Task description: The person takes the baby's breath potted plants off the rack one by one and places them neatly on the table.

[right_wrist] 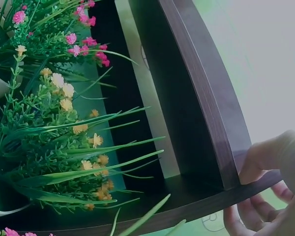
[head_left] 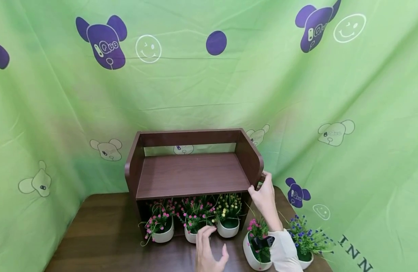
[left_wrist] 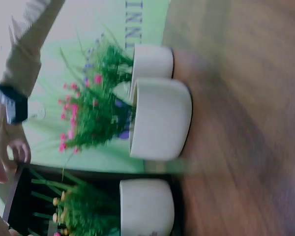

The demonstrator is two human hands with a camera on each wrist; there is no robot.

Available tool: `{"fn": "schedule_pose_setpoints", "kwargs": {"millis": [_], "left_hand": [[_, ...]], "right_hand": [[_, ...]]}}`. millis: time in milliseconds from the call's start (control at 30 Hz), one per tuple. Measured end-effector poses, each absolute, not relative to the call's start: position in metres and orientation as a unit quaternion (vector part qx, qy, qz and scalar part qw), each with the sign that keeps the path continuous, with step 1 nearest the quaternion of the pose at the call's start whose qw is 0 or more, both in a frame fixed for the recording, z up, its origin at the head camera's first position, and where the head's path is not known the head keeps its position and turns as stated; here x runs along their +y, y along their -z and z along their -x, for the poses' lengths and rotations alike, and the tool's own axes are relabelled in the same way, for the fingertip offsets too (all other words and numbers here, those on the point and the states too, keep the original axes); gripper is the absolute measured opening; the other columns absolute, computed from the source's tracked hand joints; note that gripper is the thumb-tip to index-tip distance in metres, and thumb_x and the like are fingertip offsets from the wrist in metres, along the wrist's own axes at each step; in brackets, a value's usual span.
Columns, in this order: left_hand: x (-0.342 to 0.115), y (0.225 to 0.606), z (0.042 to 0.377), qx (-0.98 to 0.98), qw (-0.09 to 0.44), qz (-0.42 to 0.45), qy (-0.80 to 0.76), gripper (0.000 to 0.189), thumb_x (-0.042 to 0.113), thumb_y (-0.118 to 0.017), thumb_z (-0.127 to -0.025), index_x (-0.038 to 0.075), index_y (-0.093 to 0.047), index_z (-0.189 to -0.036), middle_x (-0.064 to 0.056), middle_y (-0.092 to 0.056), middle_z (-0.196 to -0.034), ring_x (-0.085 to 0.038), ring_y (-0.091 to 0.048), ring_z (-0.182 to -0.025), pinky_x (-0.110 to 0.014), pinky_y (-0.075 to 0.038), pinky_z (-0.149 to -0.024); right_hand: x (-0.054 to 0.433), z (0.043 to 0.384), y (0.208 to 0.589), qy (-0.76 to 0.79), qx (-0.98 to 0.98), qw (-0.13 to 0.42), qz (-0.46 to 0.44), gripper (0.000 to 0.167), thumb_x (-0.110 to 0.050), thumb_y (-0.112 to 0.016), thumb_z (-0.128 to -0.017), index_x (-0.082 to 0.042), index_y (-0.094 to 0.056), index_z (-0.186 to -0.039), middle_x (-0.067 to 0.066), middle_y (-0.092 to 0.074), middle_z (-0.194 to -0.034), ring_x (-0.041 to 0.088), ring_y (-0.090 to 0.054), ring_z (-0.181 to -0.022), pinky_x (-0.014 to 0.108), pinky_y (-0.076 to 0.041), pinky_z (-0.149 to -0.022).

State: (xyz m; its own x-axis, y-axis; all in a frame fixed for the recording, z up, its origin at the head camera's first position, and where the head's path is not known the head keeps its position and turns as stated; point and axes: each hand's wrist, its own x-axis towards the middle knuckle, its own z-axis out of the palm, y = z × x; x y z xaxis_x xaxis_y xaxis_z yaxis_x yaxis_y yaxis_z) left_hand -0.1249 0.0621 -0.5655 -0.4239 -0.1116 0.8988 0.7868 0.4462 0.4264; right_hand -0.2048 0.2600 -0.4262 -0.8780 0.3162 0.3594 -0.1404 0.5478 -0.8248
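A dark brown two-tier shelf (head_left: 195,173) stands on the wooden table, seen in the head view. My right hand (head_left: 266,196) grips its right side panel (right_wrist: 211,98) where the upper board meets it; the thumb lies on the inner side and the fingers wrap outside. My left hand (head_left: 209,252) hovers in front of the shelf, fingers bent loosely and thumb apart, holding nothing. Under the upper board sit white pots of artificial flowers: a pink one (head_left: 162,235) at left, another pink one (head_left: 191,237) in the middle and a yellow one (head_left: 228,228) at right.
Right of the shelf, on the table (head_left: 93,230), stand a pink-flowered pot (left_wrist: 162,120), partly behind my right forearm in the head view, and a blue-flowered pot (head_left: 305,238) near the table's right edge. A green printed cloth (head_left: 195,90) hangs behind and around.
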Motion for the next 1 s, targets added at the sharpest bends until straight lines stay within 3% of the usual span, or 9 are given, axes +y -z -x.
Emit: {"fn": "schedule_pose_setpoints", "kwargs": {"millis": [167,367,467,733,1000], "left_hand": [[0.078,0.574,0.119,-0.694,0.464,0.254,0.488,0.07,0.004,-0.08,-0.058,-0.003,-0.06,-0.124,-0.014,-0.06,-0.117,-0.024,-0.057,-0.102,-0.024,-0.047,-0.086],[0.094,0.58,0.11,-0.74,0.337,0.18,0.554,0.07,-0.003,-0.084,-0.063,0.006,-0.057,-0.127,-0.002,-0.058,-0.116,-0.016,-0.058,-0.101,-0.021,-0.055,-0.078],[0.102,0.582,0.109,-0.757,0.284,0.132,0.574,0.068,-0.002,-0.084,-0.065,0.006,-0.057,-0.126,-0.002,-0.058,-0.116,-0.016,-0.058,-0.103,-0.027,-0.058,-0.078],[0.116,0.577,0.116,-0.788,0.172,0.034,0.59,0.079,0.009,-0.088,-0.068,-0.004,-0.055,-0.139,-0.018,-0.054,-0.139,-0.04,-0.06,-0.125,-0.05,-0.058,-0.094],[0.121,0.578,0.13,-0.805,0.128,-0.028,0.579,0.092,0.017,-0.091,-0.069,-0.009,-0.048,-0.147,-0.03,-0.049,-0.146,-0.047,-0.058,-0.128,-0.057,-0.052,-0.102]], "right_hand": [[0.261,0.204,0.427,-0.474,-0.844,0.245,0.047,0.058,0.009,-0.057,-0.092,0.006,-0.036,-0.145,0.03,-0.055,-0.133,0.044,-0.064,-0.109,0.026,-0.051,-0.085],[0.262,0.205,0.429,-0.476,-0.841,0.252,0.043,0.057,0.01,-0.058,-0.091,0.006,-0.037,-0.144,0.03,-0.056,-0.132,0.042,-0.062,-0.112,0.022,-0.049,-0.085],[0.263,0.206,0.43,-0.475,-0.841,0.257,0.04,0.057,0.01,-0.058,-0.091,0.006,-0.037,-0.144,0.029,-0.057,-0.132,0.04,-0.061,-0.114,0.022,-0.049,-0.086],[0.265,0.206,0.429,-0.472,-0.841,0.262,0.039,0.057,0.011,-0.059,-0.09,0.006,-0.039,-0.143,0.029,-0.058,-0.131,0.039,-0.061,-0.115,0.018,-0.048,-0.085],[0.262,0.203,0.428,-0.467,-0.847,0.253,0.038,0.057,0.009,-0.059,-0.091,0.004,-0.038,-0.144,0.028,-0.058,-0.132,0.039,-0.061,-0.117,0.033,-0.052,-0.091]]}}
